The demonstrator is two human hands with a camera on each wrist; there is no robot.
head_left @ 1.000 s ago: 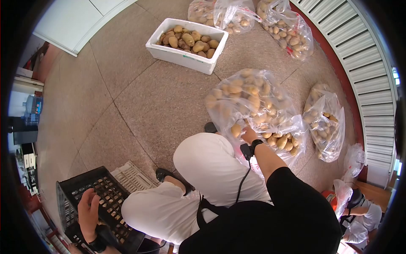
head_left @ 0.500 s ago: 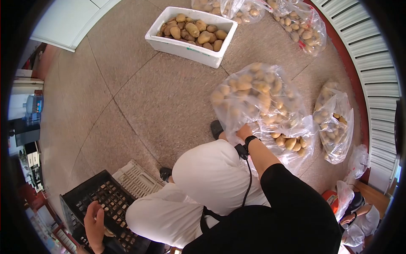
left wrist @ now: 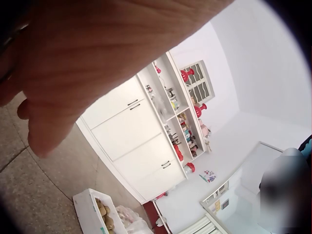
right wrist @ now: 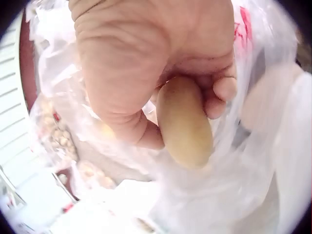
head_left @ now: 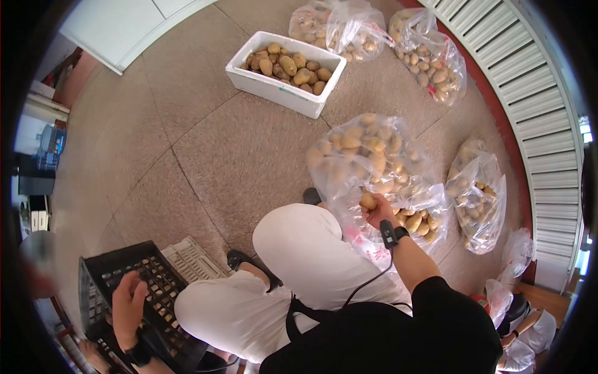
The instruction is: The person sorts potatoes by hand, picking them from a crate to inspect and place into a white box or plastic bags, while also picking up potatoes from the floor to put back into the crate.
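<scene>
My right hand (head_left: 380,213) grips a smooth yellow-brown potato (right wrist: 184,124), thumb on one side and fingers curled on the other. It is just over the near side of a large clear plastic bag of potatoes (head_left: 377,146). Loose plastic film (right wrist: 214,195) hangs around the hand in the right wrist view. My left hand (head_left: 129,305) hovers over a black slatted crate (head_left: 163,274) at the lower left, its fingers loosely bent and holding nothing. Pale shapes show through the crate's slots.
A white foam box (head_left: 274,95) of potatoes stands ahead on the floor. Further bags of potatoes lie beyond it and at the right (head_left: 476,199). A cream slatted crate (head_left: 194,258) is beside the black one. Another person (head_left: 529,336) sits at the lower right.
My right hand was in at the bag's near side and has come up with a potato in its grip. The left hand stays over the black crate with little movement.
</scene>
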